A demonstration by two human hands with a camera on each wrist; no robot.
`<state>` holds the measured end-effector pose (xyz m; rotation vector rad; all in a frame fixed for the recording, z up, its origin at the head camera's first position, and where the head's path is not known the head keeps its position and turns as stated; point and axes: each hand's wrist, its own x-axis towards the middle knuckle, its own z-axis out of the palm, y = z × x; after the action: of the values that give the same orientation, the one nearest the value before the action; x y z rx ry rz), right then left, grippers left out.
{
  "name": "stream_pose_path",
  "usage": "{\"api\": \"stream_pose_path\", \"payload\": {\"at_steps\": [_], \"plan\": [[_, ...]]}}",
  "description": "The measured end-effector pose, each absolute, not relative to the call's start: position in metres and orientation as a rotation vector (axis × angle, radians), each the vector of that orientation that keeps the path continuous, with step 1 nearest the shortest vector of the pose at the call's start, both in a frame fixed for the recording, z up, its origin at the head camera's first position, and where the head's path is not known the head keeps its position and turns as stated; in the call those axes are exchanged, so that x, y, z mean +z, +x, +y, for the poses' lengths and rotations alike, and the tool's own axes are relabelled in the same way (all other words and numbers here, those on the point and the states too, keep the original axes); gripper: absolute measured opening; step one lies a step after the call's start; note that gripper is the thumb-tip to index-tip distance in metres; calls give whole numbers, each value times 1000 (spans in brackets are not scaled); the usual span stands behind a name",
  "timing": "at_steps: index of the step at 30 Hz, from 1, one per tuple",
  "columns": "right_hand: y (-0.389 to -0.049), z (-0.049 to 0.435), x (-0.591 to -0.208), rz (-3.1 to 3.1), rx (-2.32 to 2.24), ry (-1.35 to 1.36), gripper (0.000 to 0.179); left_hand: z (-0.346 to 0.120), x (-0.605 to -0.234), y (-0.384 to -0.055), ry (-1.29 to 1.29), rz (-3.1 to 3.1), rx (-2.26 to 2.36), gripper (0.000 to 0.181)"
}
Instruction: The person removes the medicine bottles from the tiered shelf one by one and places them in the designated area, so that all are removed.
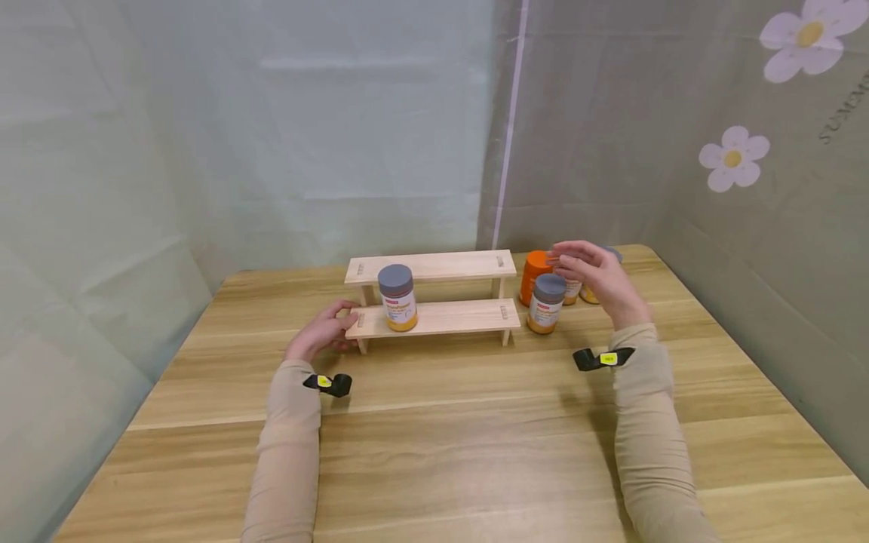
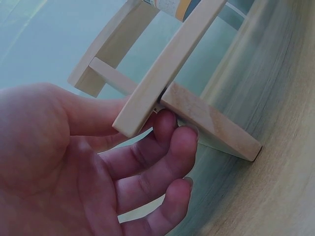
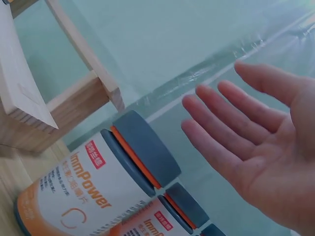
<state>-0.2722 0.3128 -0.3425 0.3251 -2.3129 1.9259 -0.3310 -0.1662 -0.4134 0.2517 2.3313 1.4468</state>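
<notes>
A two-step wooden shelf (image 1: 448, 317) stands toward the back of the table. My left hand (image 1: 320, 334) grips the left end of its lower board, thumb above and fingers curled beneath, beside the leg (image 2: 211, 120) in the left wrist view. On that lower board, near the left, stands a grey-lidded supplement jar (image 1: 399, 305). My right hand (image 1: 600, 283) hovers with extended fingers over a group of jars right of the shelf, holding nothing. The front one is a grey-lidded jar (image 3: 83, 182) with a white and orange label, upright on the table.
Behind the front jar stand an orange jar (image 1: 532, 280) and more grey-lidded jars (image 1: 572, 291), partly hidden by the right hand. The upper board (image 1: 434, 265) is bare. Hanging sheets (image 1: 380, 136) enclose the wooden table (image 1: 462, 445) at the back and sides.
</notes>
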Motion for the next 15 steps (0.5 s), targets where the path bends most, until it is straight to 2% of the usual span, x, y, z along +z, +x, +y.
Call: {"api": "stream_pose_path", "payload": {"at_steps": [9, 15], "plan": [[-274, 309, -340, -2036, 2283, 305, 18, -166, -414, -332, 239, 2342, 1448, 48], [-275, 305, -337, -1959, 2432, 239, 18, -166, -413, -332, 241, 2329, 1461, 48]]}}
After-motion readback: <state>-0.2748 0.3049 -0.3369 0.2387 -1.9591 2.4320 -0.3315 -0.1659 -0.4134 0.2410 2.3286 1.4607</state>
